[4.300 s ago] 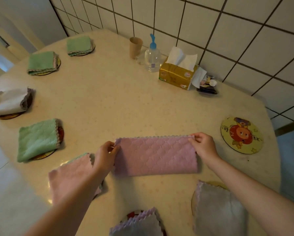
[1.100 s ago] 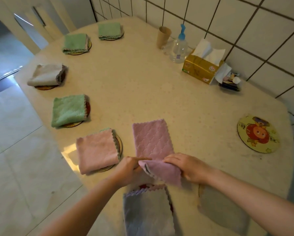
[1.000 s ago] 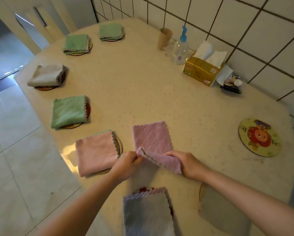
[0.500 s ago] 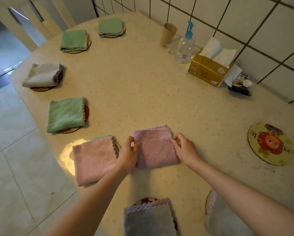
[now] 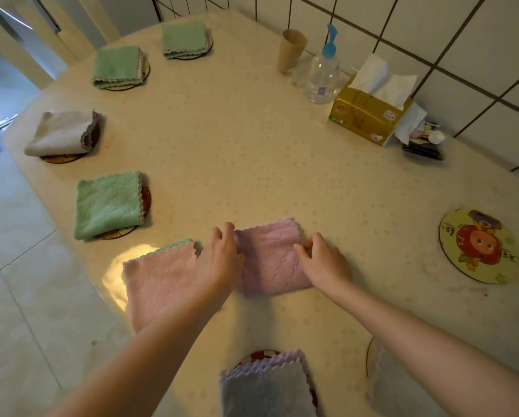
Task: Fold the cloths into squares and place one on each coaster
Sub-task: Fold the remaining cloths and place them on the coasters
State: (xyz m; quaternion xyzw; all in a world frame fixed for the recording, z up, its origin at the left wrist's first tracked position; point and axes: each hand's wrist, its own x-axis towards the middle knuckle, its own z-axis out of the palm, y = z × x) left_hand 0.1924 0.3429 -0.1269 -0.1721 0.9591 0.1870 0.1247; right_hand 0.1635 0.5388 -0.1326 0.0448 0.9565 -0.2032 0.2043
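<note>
- Spreading across nearly the whole view is a cream table (image 5: 252, 139), pushed against a white tiled wall (image 5: 477, 40).
- Seven folded cloths sit on coasters round its near and left rim: three green ones (image 5: 107, 203) (image 5: 118, 66) (image 5: 184, 39), one beige (image 5: 61, 132), one pink (image 5: 159, 281), one grey-lilac (image 5: 267, 386) at the bottom edge, and one pale one (image 5: 387, 383) half hidden under the right forearm.
- One folded lilac cloth (image 5: 271, 257) lies on the bare tabletop near the front, between the two hands, on no coaster. It is close to square, its slightly longer side running away from the person, its scalloped edge at the far end.
- One bare coaster (image 5: 479, 246) with a cartoon print lies well apart to the right.
- The left hand (image 5: 222, 260) rests at the cloth's left edge, fingers loosely bent over it; whether they pinch the fabric I cannot tell.
- The right hand (image 5: 322, 261) lies on the cloth's right edge, fingertips curled onto the cloth, pressing it.
- By the wall stand one yellow tissue box (image 5: 369, 115), one clear pump bottle (image 5: 324, 72) and one paper cup (image 5: 291, 51).
</note>
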